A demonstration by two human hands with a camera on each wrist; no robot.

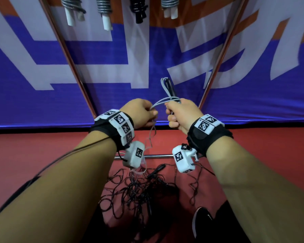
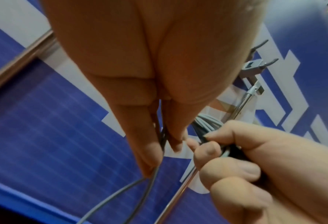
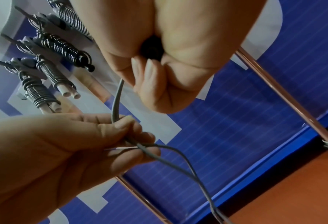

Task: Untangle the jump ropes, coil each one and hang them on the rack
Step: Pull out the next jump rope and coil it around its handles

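Right hand (image 1: 181, 114) is clenched round the black handles and several gathered loops of the grey jump rope (image 1: 167, 99), held up in front of the blue banner, between the rack's two slanted poles. Left hand (image 1: 140, 114) pinches the free run of the same rope just left of the bundle; from its fingers (image 2: 149, 153) the strands drop toward the floor.

Four coiled ropes (image 1: 104, 7) already hang on the rack's hooks at the far top.

A tangle of black ropes (image 1: 139, 192) lies on the red floor near the person's feet, under both hands.

Risks, as judged:
- The trailing grey strands appear to run down toward the black tangle; pulling more slack could snag there and drag the pile up.
- The loops in the right hand are loose and uneven; a weak grip while wrapping could let them spring open.
- Rope sweeping near the right pole (image 1: 216, 67) could catch on it.
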